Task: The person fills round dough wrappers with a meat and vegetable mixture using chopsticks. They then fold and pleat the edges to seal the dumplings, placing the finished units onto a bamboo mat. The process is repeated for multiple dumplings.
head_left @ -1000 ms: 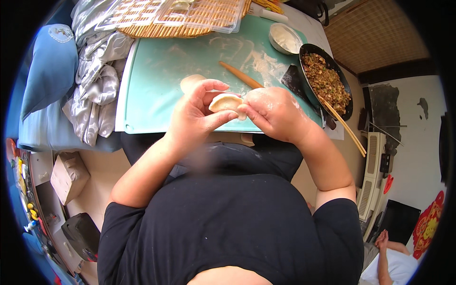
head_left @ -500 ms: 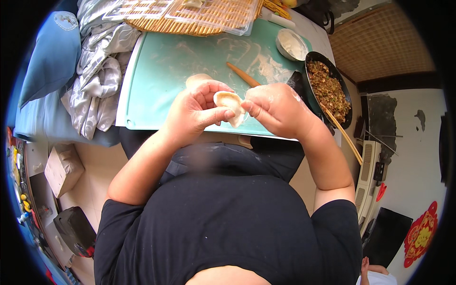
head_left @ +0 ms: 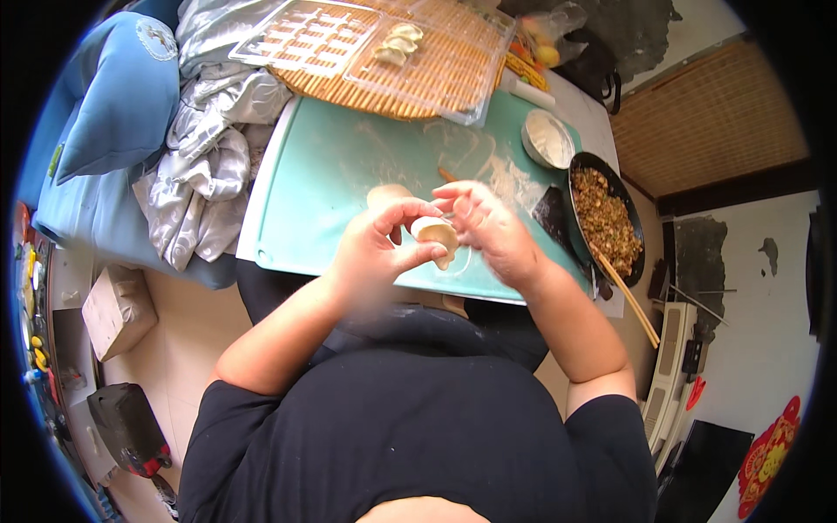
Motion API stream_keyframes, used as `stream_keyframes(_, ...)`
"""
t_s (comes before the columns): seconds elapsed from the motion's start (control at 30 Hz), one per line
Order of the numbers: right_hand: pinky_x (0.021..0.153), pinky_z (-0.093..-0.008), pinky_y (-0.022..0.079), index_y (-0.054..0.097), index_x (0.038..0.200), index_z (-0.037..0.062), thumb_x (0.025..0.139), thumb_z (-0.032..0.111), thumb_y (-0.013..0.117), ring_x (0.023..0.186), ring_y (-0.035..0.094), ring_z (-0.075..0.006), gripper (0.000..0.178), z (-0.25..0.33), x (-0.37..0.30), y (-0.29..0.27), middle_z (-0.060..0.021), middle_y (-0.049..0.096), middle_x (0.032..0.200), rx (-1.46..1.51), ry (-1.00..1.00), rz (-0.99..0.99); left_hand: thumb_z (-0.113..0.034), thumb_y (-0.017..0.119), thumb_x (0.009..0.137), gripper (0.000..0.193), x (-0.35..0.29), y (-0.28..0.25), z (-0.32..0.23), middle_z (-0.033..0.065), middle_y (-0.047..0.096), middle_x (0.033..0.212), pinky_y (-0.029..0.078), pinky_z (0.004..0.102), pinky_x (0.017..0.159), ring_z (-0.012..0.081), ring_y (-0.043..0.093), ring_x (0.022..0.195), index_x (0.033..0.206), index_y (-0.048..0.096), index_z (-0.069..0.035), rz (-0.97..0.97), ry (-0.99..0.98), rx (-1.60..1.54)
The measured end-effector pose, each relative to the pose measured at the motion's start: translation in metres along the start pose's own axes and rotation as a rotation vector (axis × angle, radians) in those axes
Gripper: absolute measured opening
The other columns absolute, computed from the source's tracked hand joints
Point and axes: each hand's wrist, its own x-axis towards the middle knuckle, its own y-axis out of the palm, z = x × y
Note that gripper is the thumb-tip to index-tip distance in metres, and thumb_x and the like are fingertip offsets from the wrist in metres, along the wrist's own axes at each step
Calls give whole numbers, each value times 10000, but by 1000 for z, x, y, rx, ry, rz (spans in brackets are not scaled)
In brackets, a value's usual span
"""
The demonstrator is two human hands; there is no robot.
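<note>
A pale folded dumpling (head_left: 438,237) is pinched at its side between the thumb and fingers of my left hand (head_left: 375,244), above the near part of the green mat (head_left: 318,187). Just right of it is my right hand (head_left: 497,234), fingers spread and slightly blurred, with nothing seen in its grip. A round dough wrapper (head_left: 389,193) lies behind my left hand, partly covered by it. Only the tip of a wooden rolling pin (head_left: 446,175) shows beyond my right fingers. White flour (head_left: 513,183) is smeared over the mat.
At right stand a bowl of flour (head_left: 549,138) and a black pan of chopped filling (head_left: 603,218), with chopsticks (head_left: 635,303) across its near rim. Behind the mat, a woven tray (head_left: 397,106) carries clear plastic trays (head_left: 453,87), one with several dumplings (head_left: 399,44). Grey fabric (head_left: 205,148) lies left.
My right hand has let go of the dumpling's edge and opened its fingers. My left hand keeps its hold. The view has tilted up, bringing more of the dumplings on the tray into sight.
</note>
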Motion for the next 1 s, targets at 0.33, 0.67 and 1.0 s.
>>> stream_keyframes(0.33, 650, -248, 487, 507, 1135, 11, 789, 135, 665, 825, 606, -137, 400, -6, 43, -7, -71, 602, 997, 230, 383, 222, -70, 738, 657, 332, 9, -25, 29, 58, 587, 1034, 440, 254, 641, 170, 553, 814, 963, 608, -65, -226, 210, 314)
stream_keyframes(0.67, 729, -216, 433, 551, 1033, -22, 755, 45, 595, 819, 537, -83, 289, 55, 187, -27, -35, 591, 896, -579, -271, -156, -59, 633, 752, 125, -22, -43, 132, 84, 600, 930, 460, 308, 672, 226, 562, 778, 875, 614, -46, -426, 111, 524)
stream_keyframes(1.0, 764, -339, 477, 634, 919, 31, 701, 138, 650, 859, 594, -272, 243, 26, 267, -31, -140, 614, 945, -1188, -456, -246, -57, 617, 749, 76, -25, -46, 125, 89, 613, 884, 460, 346, 718, 275, 574, 820, 823, 609, -43, -375, 137, 539)
